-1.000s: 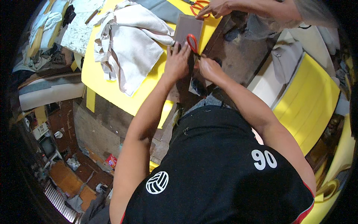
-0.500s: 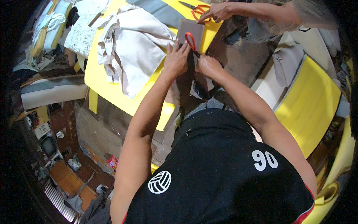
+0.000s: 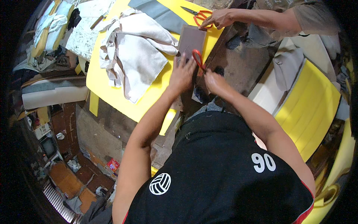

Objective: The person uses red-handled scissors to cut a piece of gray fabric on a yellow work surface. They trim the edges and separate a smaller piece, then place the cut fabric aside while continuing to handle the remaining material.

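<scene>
A flat grey-brown rectangular slab (image 3: 192, 39) lies on a yellow foam sheet (image 3: 108, 87). My left hand (image 3: 182, 76) is at the slab's near left side, palm down, its fingers apart and slightly blurred. Closed fingers of my right hand (image 3: 216, 82) grip scissors (image 3: 197, 58) just beyond the slab's near right edge. Their red loop handle points away from me; the blades are mostly hidden. Across from me, another person's hand (image 3: 219, 18) rests a fingertip at the slab's far corner, beside a second pair of red-handled scissors (image 3: 195, 13).
Crumpled off-white cloth (image 3: 140, 48) covers much of the foam, with a grey sheet (image 3: 160, 13) behind it. A ribbed yellow panel (image 3: 309, 108) stands to my right. At the left are rolled material (image 3: 54, 93) and a scuffed white board (image 3: 85, 28).
Both my hands have moved nearer to me along the slab, and the red-handled scissors in my right hand came with them. The other person's hand stays by the slab's far corner.
</scene>
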The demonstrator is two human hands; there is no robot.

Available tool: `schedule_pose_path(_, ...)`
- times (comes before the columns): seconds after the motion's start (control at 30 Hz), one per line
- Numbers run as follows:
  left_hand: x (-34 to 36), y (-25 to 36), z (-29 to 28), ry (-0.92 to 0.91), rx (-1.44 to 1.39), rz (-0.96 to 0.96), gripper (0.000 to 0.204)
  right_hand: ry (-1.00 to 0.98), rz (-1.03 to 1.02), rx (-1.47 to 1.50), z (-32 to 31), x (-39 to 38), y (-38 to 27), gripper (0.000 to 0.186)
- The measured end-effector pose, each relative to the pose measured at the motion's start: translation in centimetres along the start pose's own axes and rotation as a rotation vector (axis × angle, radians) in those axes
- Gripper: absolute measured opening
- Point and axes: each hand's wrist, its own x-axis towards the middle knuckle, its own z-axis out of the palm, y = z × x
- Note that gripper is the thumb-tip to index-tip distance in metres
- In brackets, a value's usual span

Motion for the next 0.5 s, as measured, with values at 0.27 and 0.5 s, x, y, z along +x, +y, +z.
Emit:
schedule_pose_path(0.27, 1.6, -0.8, -1.3, 0.076, 0.006, -0.039, 0.055, -0.036, 0.084, -0.007, -0.8, 2.7, -0.7, 0.027)
schedule_pose_path(0.5, -1.7, 3.4, -2.0, -0.083, 0.094, -0.016, 0.054, -0.098, 0.120, 0.017, -0.9, -1.6, -1.9, 0.024)
